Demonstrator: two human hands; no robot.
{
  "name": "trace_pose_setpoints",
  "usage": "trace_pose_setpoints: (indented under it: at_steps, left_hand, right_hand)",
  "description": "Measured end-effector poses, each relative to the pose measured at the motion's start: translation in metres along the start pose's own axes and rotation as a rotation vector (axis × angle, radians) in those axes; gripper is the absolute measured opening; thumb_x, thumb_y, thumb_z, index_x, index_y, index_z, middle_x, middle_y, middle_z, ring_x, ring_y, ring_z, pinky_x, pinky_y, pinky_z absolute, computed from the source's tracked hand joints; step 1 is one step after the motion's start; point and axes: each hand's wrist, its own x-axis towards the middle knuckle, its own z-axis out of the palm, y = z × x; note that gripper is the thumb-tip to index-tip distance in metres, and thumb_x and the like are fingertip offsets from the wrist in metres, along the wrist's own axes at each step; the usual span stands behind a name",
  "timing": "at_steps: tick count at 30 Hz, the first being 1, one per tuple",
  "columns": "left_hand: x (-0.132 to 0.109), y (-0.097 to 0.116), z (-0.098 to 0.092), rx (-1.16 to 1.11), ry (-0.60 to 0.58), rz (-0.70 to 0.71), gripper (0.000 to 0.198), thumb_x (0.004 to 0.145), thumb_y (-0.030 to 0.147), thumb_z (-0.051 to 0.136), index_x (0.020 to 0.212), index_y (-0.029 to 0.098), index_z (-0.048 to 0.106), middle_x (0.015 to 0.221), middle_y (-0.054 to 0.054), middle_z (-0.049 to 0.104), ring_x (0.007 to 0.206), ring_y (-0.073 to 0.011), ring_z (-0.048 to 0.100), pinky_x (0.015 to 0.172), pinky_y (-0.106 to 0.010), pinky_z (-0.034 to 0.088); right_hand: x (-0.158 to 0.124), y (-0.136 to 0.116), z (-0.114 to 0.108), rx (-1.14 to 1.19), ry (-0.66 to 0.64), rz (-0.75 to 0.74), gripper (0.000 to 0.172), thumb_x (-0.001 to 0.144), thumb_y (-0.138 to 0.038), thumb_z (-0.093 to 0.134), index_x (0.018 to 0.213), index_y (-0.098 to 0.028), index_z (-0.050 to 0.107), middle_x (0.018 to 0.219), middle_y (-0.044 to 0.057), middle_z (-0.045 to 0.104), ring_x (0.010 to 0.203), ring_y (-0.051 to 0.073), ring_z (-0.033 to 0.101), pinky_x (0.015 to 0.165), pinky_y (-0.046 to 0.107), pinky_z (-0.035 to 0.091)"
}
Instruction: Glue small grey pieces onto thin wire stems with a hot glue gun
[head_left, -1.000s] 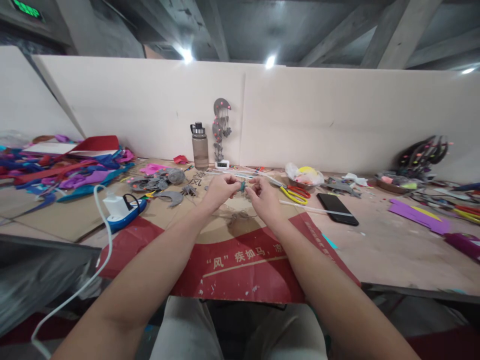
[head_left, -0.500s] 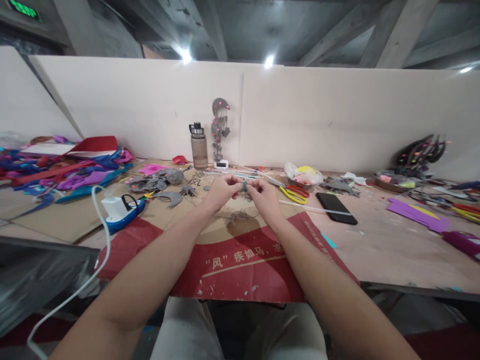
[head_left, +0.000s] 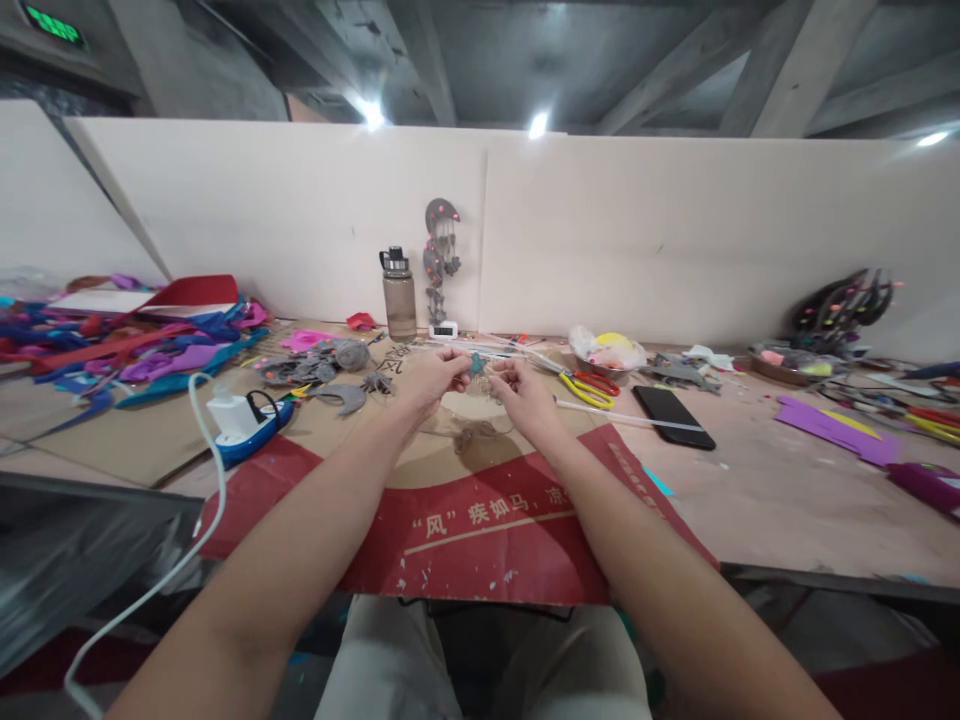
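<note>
My left hand (head_left: 441,380) pinches a small teal piece (head_left: 477,366), felt-like and maybe star-shaped, above the cardboard. Just to the right, my right hand (head_left: 523,397) has thumb and forefinger pressed together close to the piece. Whatever lies between those fingertips is too small to make out. Below both hands, a tangle of grey-brown thread (head_left: 476,436) rests on the red and tan cardboard sheet (head_left: 480,560). A grey crescent (head_left: 345,398) lies left of my left hand, near a pile of grey felt pieces (head_left: 319,364).
Scissors with yellow and red handles (head_left: 589,388) and a black phone (head_left: 673,418) lie to the right. A water bottle (head_left: 399,297) stands by the back panel. On the left are a blue-and-white power strip (head_left: 253,432) with its cable and heaped coloured felt (head_left: 150,340).
My hands have moved slightly apart, and more of the teal piece shows, held in my left fingers. The view has shifted a little.
</note>
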Motion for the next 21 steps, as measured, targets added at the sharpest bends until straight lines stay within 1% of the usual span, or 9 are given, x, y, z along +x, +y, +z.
trace_pose_setpoints:
  at_steps: [2,5,8,12,14,15,16,20,21]
  left_hand:
    - [0.004,0.0,-0.006,0.003,0.087,0.042,0.011,0.063,0.02,0.066,0.067,0.014,0.058,0.057,0.001,0.055,0.047,-0.0073,0.051,0.043,-0.019,0.038]
    - [0.009,0.001,-0.014,0.0,0.188,0.082,0.012,0.062,0.021,0.066,0.069,0.014,0.059,0.061,0.001,0.057,0.05,-0.0071,0.052,0.044,-0.019,0.039]
    - [0.012,0.002,-0.02,-0.062,0.251,0.107,0.013,0.062,0.022,0.065,0.069,0.014,0.058,0.059,0.002,0.055,0.05,-0.0071,0.053,0.045,-0.018,0.039]
    - [0.012,0.008,-0.024,-0.197,0.303,0.129,0.014,0.061,0.021,0.064,0.07,0.015,0.056,0.059,0.003,0.055,0.049,-0.0067,0.052,0.046,-0.018,0.04]
    - [0.011,0.012,-0.024,-0.234,0.318,0.132,0.014,0.061,0.02,0.064,0.071,0.015,0.055,0.059,0.004,0.056,0.049,-0.0068,0.053,0.046,-0.018,0.041]
    - [0.011,0.013,-0.024,-0.246,0.319,0.133,0.014,0.061,0.019,0.064,0.071,0.016,0.055,0.059,0.004,0.056,0.049,-0.007,0.053,0.046,-0.018,0.042]
    - [0.01,0.014,-0.024,-0.255,0.316,0.134,0.015,0.061,0.019,0.064,0.071,0.016,0.055,0.058,0.004,0.056,0.049,-0.0071,0.053,0.047,-0.019,0.042]
    - [0.011,0.016,-0.025,-0.299,0.328,0.144,0.019,0.06,0.017,0.064,0.076,0.017,0.054,0.058,0.005,0.056,0.048,-0.0078,0.053,0.046,-0.019,0.042]
    - [0.011,0.016,-0.025,-0.31,0.333,0.145,0.02,0.06,0.016,0.064,0.078,0.017,0.054,0.058,0.005,0.056,0.047,-0.0079,0.053,0.046,-0.019,0.042]
  right_hand:
    - [0.0,0.002,0.0,-0.082,-0.029,-0.047,0.014,0.082,-0.029,0.05,0.082,-0.017,0.058,0.068,-0.001,0.055,0.062,0.013,0.047,0.062,0.026,0.036]
    - [-0.001,0.002,0.001,-0.099,-0.114,-0.101,0.018,0.084,-0.025,0.048,0.077,-0.017,0.062,0.068,0.0,0.057,0.065,0.014,0.05,0.065,0.027,0.038]
    - [-0.005,-0.002,0.001,-0.099,-0.287,-0.129,0.018,0.084,-0.023,0.05,0.081,-0.017,0.067,0.073,0.001,0.064,0.069,0.014,0.055,0.068,0.026,0.04]
    - [-0.011,-0.008,-0.005,-0.19,-0.542,-0.165,0.019,0.084,-0.022,0.053,0.084,-0.019,0.072,0.083,0.002,0.07,0.076,0.014,0.06,0.072,0.026,0.042]
    - [-0.01,-0.009,-0.012,-0.263,-0.611,-0.145,0.02,0.084,-0.024,0.053,0.084,-0.019,0.073,0.083,0.002,0.071,0.074,0.015,0.06,0.069,0.025,0.042]
    - [-0.008,-0.01,-0.018,-0.313,-0.61,-0.114,0.022,0.085,-0.026,0.053,0.083,-0.019,0.073,0.081,0.002,0.071,0.072,0.015,0.06,0.067,0.025,0.042]
    - [-0.006,-0.009,-0.024,-0.371,-0.566,-0.071,0.024,0.086,-0.028,0.051,0.082,-0.018,0.073,0.079,0.003,0.07,0.071,0.015,0.06,0.065,0.025,0.042]
    - [0.004,0.001,-0.05,-0.674,-0.161,0.149,0.03,0.089,-0.031,0.044,0.089,-0.015,0.07,0.082,0.009,0.071,0.076,0.02,0.064,0.067,0.027,0.043]
    - [0.006,0.007,-0.055,-0.755,-0.097,0.203,0.031,0.089,-0.032,0.045,0.09,-0.014,0.069,0.085,0.012,0.071,0.08,0.022,0.065,0.069,0.028,0.044]
